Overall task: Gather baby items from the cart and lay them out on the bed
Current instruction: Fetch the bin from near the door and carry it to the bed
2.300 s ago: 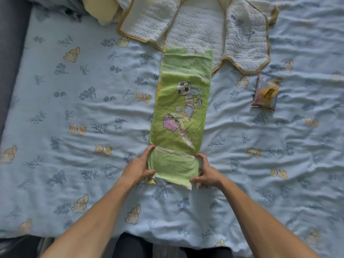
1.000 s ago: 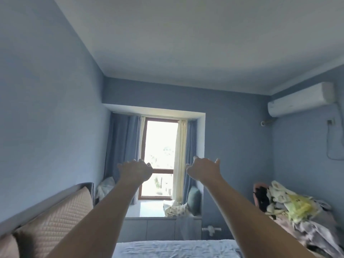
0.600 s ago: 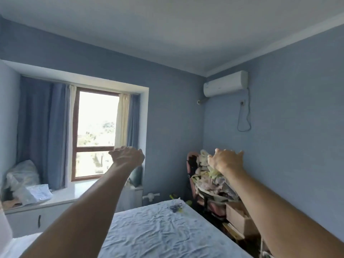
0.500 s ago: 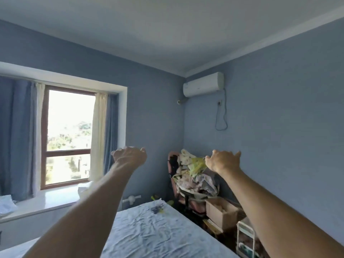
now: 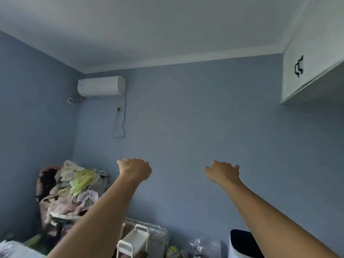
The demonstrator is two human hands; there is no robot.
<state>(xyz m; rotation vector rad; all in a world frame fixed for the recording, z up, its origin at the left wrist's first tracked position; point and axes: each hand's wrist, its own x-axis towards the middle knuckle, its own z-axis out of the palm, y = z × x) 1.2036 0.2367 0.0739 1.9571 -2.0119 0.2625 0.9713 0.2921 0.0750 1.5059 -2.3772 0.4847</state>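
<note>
Both my arms reach forward at chest height in front of a blue wall. My left hand [image 5: 135, 169] and my right hand [image 5: 222, 172] are seen from the back, fingers loosely curled, and hold nothing. A white cart [image 5: 135, 237] with a handle frame stands low in the view, below and between my arms; its contents are not visible. Only a pale corner of the bed [image 5: 13, 249] shows at the bottom left. None of the baby items laid on the bed are in view.
A chair heaped with clothes [image 5: 74, 189] stands in the left corner under an air conditioner [image 5: 101, 86]. On the floor lie a ball [image 5: 172, 252], a clear plastic bag [image 5: 202, 246] and a white bin with a dark top [image 5: 242, 243]. A white wall cupboard [image 5: 312, 58] hangs top right.
My hands let go of the green cloth on the bed. My view rose and swung right, from the window past the chair to the wall and the cart, arms still outstretched.
</note>
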